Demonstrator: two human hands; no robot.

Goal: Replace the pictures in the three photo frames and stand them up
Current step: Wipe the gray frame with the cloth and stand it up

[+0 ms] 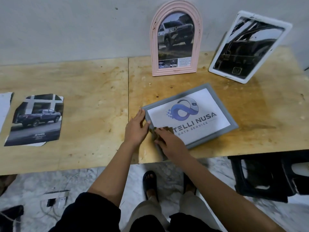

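Observation:
A grey rectangular photo frame (217,104) lies on the plywood table, face up, showing a white logo sheet. My left hand (136,129) grips its near-left corner. My right hand (170,141) rests on its near-left edge, fingers on a brownish piece at the frame's lower corner. A pink arched frame (176,71) stands upright against the wall with a truck picture in it. To its right a white rectangular frame (225,71) leans tilted against the wall, holding a dark picture. A loose truck picture (36,121) lies flat at the table's left.
A white sheet (5,108) pokes in at the far left edge. A black plastic chair (260,178) stands under the table's right end. On the tiled floor lie a power strip with cables (55,198); my sandalled foot (150,183) is below the table edge (66,168).

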